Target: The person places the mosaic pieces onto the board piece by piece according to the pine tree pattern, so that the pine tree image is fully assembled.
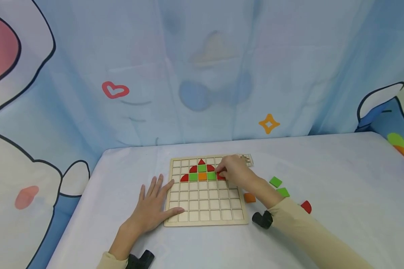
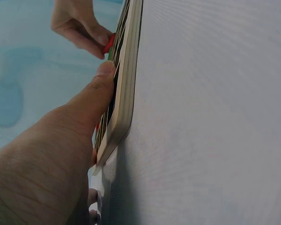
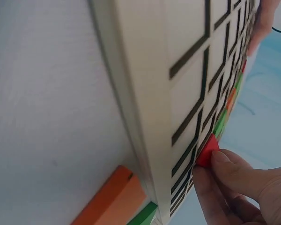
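Observation:
A wooden grid board [image 1: 203, 204] lies on the white table, with red, green and orange tiles set in its upper rows. Between thumb and fingers my right hand [image 1: 235, 170] pinches a red tile [image 3: 208, 151] at the right end of the second tile row, beside a green tile [image 1: 211, 175]. My left hand [image 1: 151, 209] lies spread at the board's left edge, its thumb [image 2: 99, 89] resting over the rim and the other fingers straight along the side.
Right of the board lie an orange tile [image 1: 250, 197], two green tiles, one of them nearer the board's top [image 1: 275, 182], and a red rounded tile [image 1: 306, 206]. A small printed card [image 1: 246, 160] sticks out behind the board's upper right corner. A blue patterned curtain [image 1: 202, 74] hangs behind the table.

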### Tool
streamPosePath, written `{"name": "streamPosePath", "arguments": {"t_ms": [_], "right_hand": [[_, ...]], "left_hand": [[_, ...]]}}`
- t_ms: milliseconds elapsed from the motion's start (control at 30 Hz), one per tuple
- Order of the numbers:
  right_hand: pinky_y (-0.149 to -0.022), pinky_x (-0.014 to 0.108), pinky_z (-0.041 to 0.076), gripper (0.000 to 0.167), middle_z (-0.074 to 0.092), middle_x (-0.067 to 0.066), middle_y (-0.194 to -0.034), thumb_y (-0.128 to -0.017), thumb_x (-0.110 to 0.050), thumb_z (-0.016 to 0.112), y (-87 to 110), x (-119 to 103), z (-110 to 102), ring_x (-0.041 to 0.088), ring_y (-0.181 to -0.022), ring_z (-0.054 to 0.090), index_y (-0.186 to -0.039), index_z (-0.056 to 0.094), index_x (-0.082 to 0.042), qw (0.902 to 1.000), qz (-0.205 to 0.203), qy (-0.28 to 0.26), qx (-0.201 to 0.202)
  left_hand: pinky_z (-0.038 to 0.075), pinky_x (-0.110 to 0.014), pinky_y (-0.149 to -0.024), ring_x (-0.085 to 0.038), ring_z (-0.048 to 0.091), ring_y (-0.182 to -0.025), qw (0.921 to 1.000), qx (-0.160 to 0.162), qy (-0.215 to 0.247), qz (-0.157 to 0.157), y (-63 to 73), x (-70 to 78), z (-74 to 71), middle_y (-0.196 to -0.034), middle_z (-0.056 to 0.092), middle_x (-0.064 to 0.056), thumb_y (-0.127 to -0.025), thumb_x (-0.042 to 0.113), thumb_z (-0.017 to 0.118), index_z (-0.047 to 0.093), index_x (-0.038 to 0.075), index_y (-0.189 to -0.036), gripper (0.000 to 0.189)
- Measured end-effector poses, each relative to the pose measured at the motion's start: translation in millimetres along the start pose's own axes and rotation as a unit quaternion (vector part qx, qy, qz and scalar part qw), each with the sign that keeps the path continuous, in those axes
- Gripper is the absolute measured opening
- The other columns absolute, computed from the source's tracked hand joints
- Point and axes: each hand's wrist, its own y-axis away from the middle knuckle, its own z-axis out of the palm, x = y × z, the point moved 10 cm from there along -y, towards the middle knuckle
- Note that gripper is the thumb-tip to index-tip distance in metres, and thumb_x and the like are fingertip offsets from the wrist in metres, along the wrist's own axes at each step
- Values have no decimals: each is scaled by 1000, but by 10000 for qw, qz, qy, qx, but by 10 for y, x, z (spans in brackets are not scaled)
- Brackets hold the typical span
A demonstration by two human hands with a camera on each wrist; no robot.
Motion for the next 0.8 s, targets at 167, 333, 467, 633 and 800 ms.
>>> {"name": "streamPosePath", "arguments": {"t_ms": [167, 333, 467, 633, 800], "right_hand": [[-85, 41, 62, 18, 78, 18, -106, -91, 14, 72, -17, -50, 14, 35, -106, 73, -103, 81, 5, 9998, -142, 97, -70], [-84, 40, 62, 18, 78, 19, -106, -90, 14, 73, -29, -55, 18, 35, -106, 73, -104, 80, 6, 9998, -134, 66, -145], [-82, 38, 62, 17, 78, 19, -106, -90, 13, 73, -45, -51, 21, 35, -105, 73, -105, 80, 7, 9997, -133, 48, -193], [-80, 38, 62, 15, 78, 20, -105, -91, 11, 74, -40, -63, 35, 35, -104, 73, -104, 80, 7, 9996, -133, 99, -213], [-81, 38, 63, 14, 78, 20, -103, -90, 13, 73, -11, -92, 52, 36, -102, 73, -100, 81, 7, 9993, -132, 301, -171]], "left_hand": [[1, -72, -122, -42, 4, -160, 10000, -43, -29, -23, 1, -13, 13, -173, 12, -21, -94, 67, 64, 32, 16, -166, 94], [0, -71, -122, -41, 3, -160, 10000, -77, -56, -20, -3, -7, 8, -174, 11, -20, -94, 67, 63, 31, 16, -166, 94], [0, -71, -122, -41, 3, -160, 9999, -72, -79, -1, -9, 3, -4, -173, 12, -20, -95, 66, 63, 31, 15, -166, 94], [0, -71, -122, -42, 3, -160, 9999, -67, -118, -22, -9, -3, -1, -173, 12, -21, -94, 67, 63, 31, 15, -166, 94], [-1, -70, -123, -41, 3, -161, 9999, -99, -116, -47, -7, -8, 12, -174, 12, -20, -94, 67, 63, 30, 16, -166, 95]]}}
